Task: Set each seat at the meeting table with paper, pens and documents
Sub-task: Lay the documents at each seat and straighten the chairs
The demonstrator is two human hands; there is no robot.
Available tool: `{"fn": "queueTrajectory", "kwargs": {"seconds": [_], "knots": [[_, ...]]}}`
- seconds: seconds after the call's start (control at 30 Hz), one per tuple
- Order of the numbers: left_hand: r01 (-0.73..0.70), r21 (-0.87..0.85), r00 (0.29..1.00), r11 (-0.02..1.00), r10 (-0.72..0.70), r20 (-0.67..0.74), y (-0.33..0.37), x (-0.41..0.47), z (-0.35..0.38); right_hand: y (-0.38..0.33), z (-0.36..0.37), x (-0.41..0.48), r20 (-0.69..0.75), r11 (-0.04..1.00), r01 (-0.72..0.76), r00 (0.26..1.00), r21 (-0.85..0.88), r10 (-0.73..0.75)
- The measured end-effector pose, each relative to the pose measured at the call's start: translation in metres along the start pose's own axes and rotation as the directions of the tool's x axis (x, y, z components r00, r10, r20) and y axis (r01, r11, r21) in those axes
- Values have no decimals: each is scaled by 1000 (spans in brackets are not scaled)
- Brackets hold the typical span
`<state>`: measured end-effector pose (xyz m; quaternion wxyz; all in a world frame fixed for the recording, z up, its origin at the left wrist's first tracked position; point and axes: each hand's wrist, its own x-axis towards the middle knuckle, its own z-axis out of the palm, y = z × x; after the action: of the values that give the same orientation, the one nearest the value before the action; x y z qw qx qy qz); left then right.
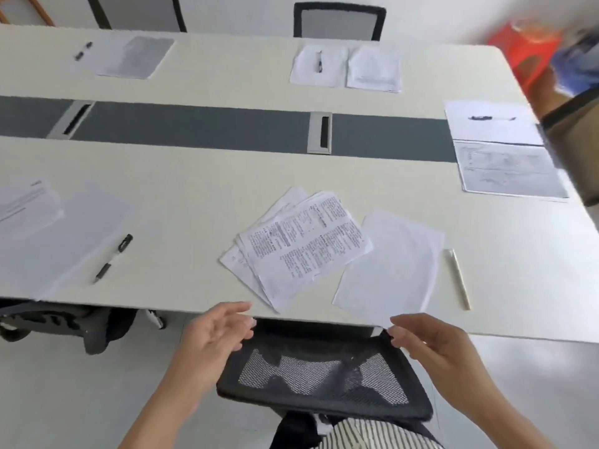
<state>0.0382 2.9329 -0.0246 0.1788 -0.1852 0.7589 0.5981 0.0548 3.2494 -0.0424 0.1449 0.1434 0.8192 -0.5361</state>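
A fanned stack of printed documents [301, 247] lies askew near the table's front edge, straight ahead of me. To its right lies a blank sheet of paper [392, 264], its near corner overhanging the edge, and beside that a white pen [458, 278]. My left hand [214, 332] hovers open just below the table edge, left of the documents, holding nothing. My right hand [424, 341] is below the blank sheet's near corner, fingers loosely bent, holding nothing. Both hands are above a black mesh chair back [321, 374].
The white meeting table [201, 196] has a grey centre strip with cable ports [321, 132]. Other seats hold papers and pens: front left [64, 234] with a black pen [113, 257], far left [136, 56], far middle [346, 68], right end [499, 150]. Chairs stand around.
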Motion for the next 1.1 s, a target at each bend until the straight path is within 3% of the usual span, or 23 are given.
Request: {"fn": "queueTrajectory", "kwargs": {"seconds": [0.13,0.3,0.43,0.57,0.67,0.77,0.87,0.93,1.0,1.1], "knots": [[-33,72,996,997,27,90,9,36,19,7,0,7,-53,998,-56,997,30,57],[-5,330,1000,944,-3,24,-12,107,33,10,0,39,-31,997,-77,997,22,77],[-56,637,998,768,66,8,-41,171,34,13,13,72,48,997,-52,997,-60,55],[-4,788,999,615,40,-26,-62,221,23,14,40,100,148,989,-58,986,-139,79],[10,862,1000,506,1,-13,-76,243,12,18,68,119,180,977,-169,965,-127,190],[-40,927,998,372,-27,54,-89,241,8,20,98,140,196,901,-424,894,88,402],[-78,931,996,357,-21,91,-101,224,7,9,123,163,231,636,-669,736,385,636],[-91,930,994,356,-23,106,-106,212,6,-1,135,179,236,482,-691,673,539,701],[-114,924,991,366,-19,130,-112,202,2,-8,143,196,182,476,-670,668,569,722],[-179,908,981,379,-6,196,-119,196,-9,-12,152,214,69,589,-644,701,488,710]]}}
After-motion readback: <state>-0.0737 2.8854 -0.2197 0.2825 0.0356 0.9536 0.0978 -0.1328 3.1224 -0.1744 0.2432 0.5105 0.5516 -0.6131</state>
